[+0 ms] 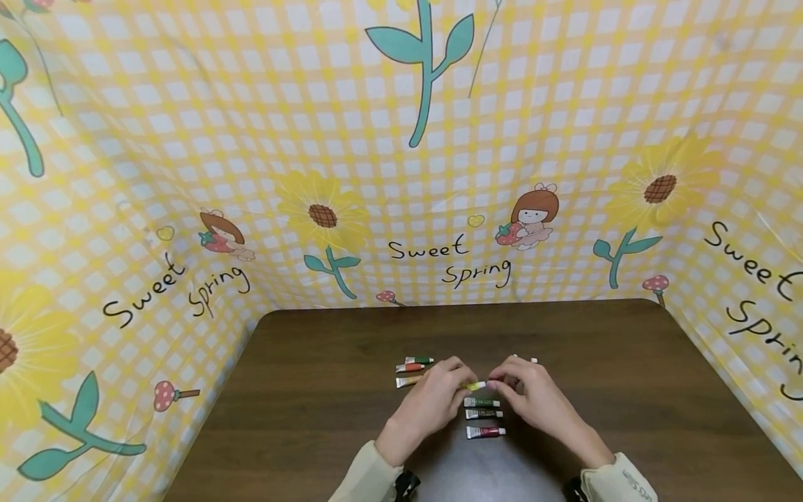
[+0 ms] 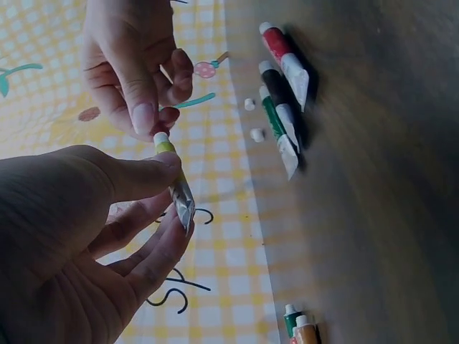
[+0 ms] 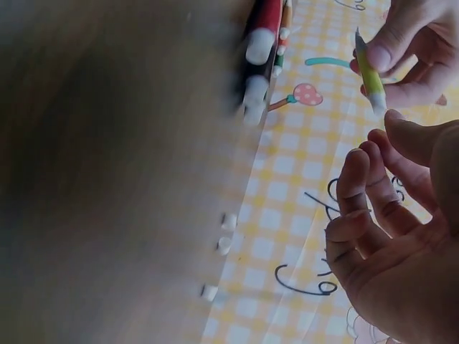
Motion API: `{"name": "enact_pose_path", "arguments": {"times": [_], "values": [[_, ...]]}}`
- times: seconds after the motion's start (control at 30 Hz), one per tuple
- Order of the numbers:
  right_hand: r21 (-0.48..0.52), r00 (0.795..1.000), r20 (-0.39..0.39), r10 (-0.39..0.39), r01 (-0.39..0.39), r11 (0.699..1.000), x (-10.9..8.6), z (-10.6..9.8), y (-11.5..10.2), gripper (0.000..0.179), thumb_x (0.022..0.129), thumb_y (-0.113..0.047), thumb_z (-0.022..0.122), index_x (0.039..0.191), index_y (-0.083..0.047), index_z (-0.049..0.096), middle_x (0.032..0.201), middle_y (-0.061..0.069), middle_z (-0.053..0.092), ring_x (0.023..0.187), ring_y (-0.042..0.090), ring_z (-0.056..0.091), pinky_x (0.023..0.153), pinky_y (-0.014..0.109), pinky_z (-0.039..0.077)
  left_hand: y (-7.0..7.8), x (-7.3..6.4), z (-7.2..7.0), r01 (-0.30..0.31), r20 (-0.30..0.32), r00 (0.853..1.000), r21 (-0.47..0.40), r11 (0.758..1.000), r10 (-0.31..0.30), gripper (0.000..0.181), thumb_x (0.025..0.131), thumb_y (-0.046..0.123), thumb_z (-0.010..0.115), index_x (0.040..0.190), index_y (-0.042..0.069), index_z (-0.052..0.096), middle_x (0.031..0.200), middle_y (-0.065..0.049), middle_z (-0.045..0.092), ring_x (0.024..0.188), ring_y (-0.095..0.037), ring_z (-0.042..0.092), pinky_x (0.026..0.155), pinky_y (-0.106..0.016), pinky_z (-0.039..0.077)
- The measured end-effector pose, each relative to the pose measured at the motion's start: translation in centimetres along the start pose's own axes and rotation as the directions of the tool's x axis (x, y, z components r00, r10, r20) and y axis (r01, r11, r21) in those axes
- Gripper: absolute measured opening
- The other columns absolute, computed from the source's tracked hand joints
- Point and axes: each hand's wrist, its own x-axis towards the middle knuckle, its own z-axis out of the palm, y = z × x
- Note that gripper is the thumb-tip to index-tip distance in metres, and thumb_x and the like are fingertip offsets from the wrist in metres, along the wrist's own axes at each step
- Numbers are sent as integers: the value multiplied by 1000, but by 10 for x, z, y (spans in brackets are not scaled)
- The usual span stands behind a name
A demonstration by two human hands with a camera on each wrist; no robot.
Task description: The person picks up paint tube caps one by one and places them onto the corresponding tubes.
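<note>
My left hand [image 1: 433, 394] pinches a small yellow-green paint tube [image 2: 168, 152] between thumb and fingers, its white end pointing toward my other hand. In the left wrist view the tube's silver crimped tail [image 2: 183, 204] sticks out below the thumb. My right hand [image 1: 533, 390] is at that white end [image 3: 378, 104], its thumb and forefinger tips close by and a gap showing between them. Its other fingers are loosely bent. Just below the hands lie a green tube [image 1: 482, 403], a black tube [image 1: 484, 414] and a red tube [image 1: 486, 432], side by side on the table.
Left of my hands lie a dark green tube [image 1: 419, 360], an orange-red tube [image 1: 410, 367] and an ochre tube [image 1: 408, 381]. Several small white caps, one of them a cap [image 3: 209, 292], lie on the brown table [image 1: 301, 418]. A checked yellow cloth [image 1: 401, 181] surrounds the table's back and sides.
</note>
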Motion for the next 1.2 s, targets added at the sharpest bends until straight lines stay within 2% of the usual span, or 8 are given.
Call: {"name": "enact_pose_path", "arguments": {"times": [0.23, 0.47, 0.67, 0.9, 1.2], "values": [[-41, 995, 49, 84, -82, 996, -1, -11, 11, 5, 97, -10, 79, 100, -12, 80, 86, -14, 66, 73, 1, 59, 64, 25, 54, -3, 7, 7, 3, 42, 999, 19, 1000, -4, 12, 102, 15, 74, 113, 15, 78, 110, 3, 73, 101, -13, 69, 92, -25, 58], [-72, 989, 59, 133, -129, 989, -3, -22, 23, 8, 95, -8, 80, 103, -8, 80, 94, -7, 73, 74, 2, 60, 64, 23, 52, -3, 15, 16, -27, 83, 996, 59, 998, 22, 13, 103, 17, 73, 115, 16, 78, 110, 3, 74, 100, -12, 69, 91, -23, 57], [-81, 984, 82, 161, -154, 985, -3, -29, 30, 8, 95, -6, 80, 103, -8, 80, 93, -7, 73, 73, 1, 59, 64, 22, 51, -2, 20, 23, -39, 93, 995, 66, 997, 33, 13, 103, 18, 74, 114, 17, 79, 109, 4, 74, 99, -10, 68, 89, -22, 56], [-136, 978, 85, 192, -180, 974, -4, -34, 41, 8, 95, -6, 80, 102, -9, 81, 87, -8, 70, 68, -1, 53, 61, 22, 47, -5, 24, 33, -63, 98, 994, 67, 996, 57, 11, 101, 17, 75, 112, 17, 79, 108, 4, 74, 98, -10, 69, 90, -22, 56], [-182, 960, 94, 263, -243, 953, -1, -43, 51, 6, 96, -7, 79, 102, -9, 80, 90, -7, 71, 72, 2, 56, 63, 24, 49, -8, 27, 44, -33, 145, 989, 65, 997, 23, 12, 102, 14, 74, 113, 17, 79, 109, 4, 75, 100, -10, 69, 91, -22, 56]]}}
